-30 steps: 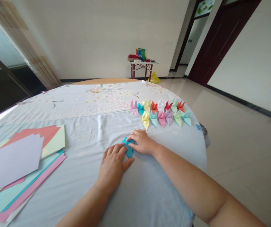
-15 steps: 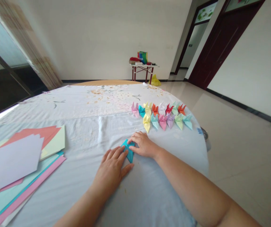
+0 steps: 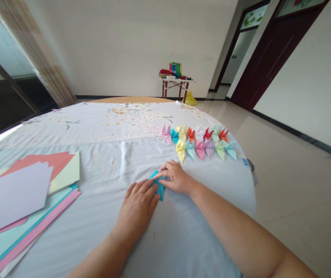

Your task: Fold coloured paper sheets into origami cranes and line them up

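Observation:
A small folded piece of bright blue origami paper (image 3: pixel 160 189) lies on the tablecloth between my hands, partly covered by fingers. My left hand (image 3: pixel 139 204) rests on its left side, palm down, fingers stretched out and tips on the paper; its thumb lies along the lower left edge. From the right, my right hand (image 3: pixel 174 177) has its thumb and bent fingers closed on the paper's upper right part. Beyond the hands, folded paper cranes (image 3: pixel 200 148) in pink, yellow, red, green, purple and blue stand in two rows.
A pile of coloured paper sheets (image 3: pixel 17 193) is spread at the left of the round table, which wears a pale floral tablecloth (image 3: pixel 102 162). Against the far wall stands a small side table (image 3: pixel 177 80) with a bright bag; a yellow bag (image 3: pixel 191 99) lies beside it.
My left thumb has drawn in from apart to beside the blue paper's lower tip. The lower part of the paper looks narrower. My right hand has barely moved.

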`<state>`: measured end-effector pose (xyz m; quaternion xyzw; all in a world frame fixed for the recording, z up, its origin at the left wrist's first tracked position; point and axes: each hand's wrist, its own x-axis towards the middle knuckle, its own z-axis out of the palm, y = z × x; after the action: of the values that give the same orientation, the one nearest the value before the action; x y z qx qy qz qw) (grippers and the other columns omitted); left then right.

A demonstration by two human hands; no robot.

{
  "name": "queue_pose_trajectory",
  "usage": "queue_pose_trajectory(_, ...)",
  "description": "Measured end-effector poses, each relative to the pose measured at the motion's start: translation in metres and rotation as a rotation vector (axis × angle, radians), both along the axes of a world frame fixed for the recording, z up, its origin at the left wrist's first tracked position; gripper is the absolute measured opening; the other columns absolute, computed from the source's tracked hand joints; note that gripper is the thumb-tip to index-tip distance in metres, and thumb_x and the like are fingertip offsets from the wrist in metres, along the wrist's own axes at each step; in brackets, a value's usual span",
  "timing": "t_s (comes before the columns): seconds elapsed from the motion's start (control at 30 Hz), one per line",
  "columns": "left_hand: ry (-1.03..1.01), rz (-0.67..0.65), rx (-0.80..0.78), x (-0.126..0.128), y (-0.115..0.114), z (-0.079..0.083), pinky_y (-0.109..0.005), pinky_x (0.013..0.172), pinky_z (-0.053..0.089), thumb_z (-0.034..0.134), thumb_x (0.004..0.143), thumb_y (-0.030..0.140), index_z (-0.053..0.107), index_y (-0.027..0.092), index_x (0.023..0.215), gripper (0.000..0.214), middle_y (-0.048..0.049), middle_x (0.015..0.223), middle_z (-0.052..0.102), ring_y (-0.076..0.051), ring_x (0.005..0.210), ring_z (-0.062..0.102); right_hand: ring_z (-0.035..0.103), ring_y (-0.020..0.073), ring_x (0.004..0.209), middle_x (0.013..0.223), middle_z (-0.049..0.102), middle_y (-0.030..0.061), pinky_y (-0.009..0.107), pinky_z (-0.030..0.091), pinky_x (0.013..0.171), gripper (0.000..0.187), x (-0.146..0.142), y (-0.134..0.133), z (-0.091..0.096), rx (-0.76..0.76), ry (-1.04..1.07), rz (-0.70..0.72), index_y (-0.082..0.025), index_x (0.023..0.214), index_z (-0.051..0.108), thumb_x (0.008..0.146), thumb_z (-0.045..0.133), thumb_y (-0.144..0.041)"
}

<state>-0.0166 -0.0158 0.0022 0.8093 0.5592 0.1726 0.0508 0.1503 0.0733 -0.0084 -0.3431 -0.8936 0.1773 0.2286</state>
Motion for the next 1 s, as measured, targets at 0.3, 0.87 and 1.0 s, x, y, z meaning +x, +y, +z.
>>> queue_pose_trajectory(0.3,0.124,0.004,0.014,-0.002,-0.008,-0.002,-0.052,0.102,0.019,0.044,0.084,0.034,0.052,0.027,0.118,0.036,-0.0040,0.128,0.051,-0.027,0.123,0.037,0.045,0.0174,0.093,0.094,0.055,0.0020,0.034,0.031,0.083,0.022,0.000,0.001,-0.004,0.011,-0.018,0.011,-0.032,0.098,0.066,0.077,0.061,-0.027)
queue_pose_trajectory(0.87,0.122,0.049,0.000,-0.009,-0.011,-0.001,-0.057,0.092,0.021,0.039,0.085,0.038,0.053,0.038,0.114,0.032,0.0008,0.126,0.053,-0.032,0.118,0.039,0.046,0.0171,0.092,0.094,0.056,0.0010,0.034,0.031,0.084,0.019,0.000,0.003,-0.006,-0.003,-0.014,-0.021,-0.032,0.093,0.068,0.075,0.062,-0.028)
queue_pose_trajectory(1.0,0.164,-0.034,0.038,-0.013,-0.013,-0.001,-0.056,0.095,0.019,0.043,0.084,0.038,0.053,0.035,0.115,0.033,-0.0029,0.127,0.052,-0.031,0.122,0.036,0.046,0.0173,0.093,0.094,0.056,0.0008,0.035,0.031,0.085,0.019,0.000,0.002,-0.005,-0.010,-0.012,-0.027,-0.032,0.093,0.068,0.075,0.062,-0.028)
